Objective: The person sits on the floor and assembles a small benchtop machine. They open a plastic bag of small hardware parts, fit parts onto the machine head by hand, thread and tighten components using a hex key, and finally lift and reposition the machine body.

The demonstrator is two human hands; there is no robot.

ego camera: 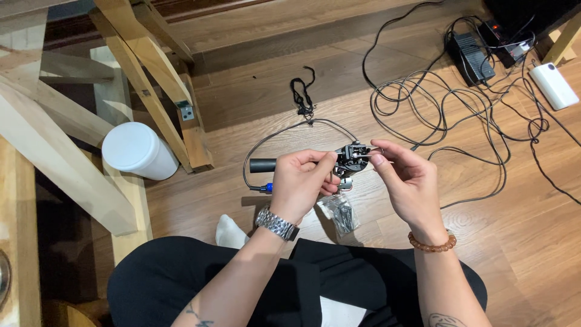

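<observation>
Seated on the floor, the person keeps a small black device (pixel 351 158) lifted between both hands for close work. The left hand (pixel 301 184) has its grip closed around it; the right hand (pixel 407 181) pinches its metal end. Below the grips lies a clear bag of screws (pixel 340 213).

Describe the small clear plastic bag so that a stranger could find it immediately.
Start at the wooden floor before the seated person's knees. Directly below the two hands, left hand and right hand, lies the small clear plastic bag. Unlike the black cables around, it is transparent and holds dark screws.
</observation>
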